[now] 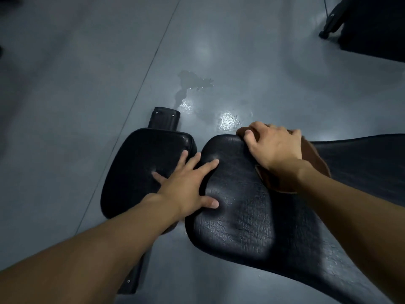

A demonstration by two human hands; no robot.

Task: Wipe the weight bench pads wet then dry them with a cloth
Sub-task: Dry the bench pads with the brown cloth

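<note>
Two black cracked-leather bench pads lie below me: a small seat pad [140, 163] on the left and a long back pad [245, 220] on the right. My left hand [188, 185] rests flat with spread fingers across the gap between them, thumb on the back pad. My right hand [274, 145] presses a brown cloth [315, 167] onto the far end of the back pad, fingers curled over the pad's edge. Most of the cloth is hidden under the hand and wrist.
Grey glossy floor [87, 84] surrounds the bench, with a wet puddle [195, 84] just beyond the pads. The black bench frame end [164, 117] sticks out past the seat pad. Dark equipment [372, 25] stands at the top right.
</note>
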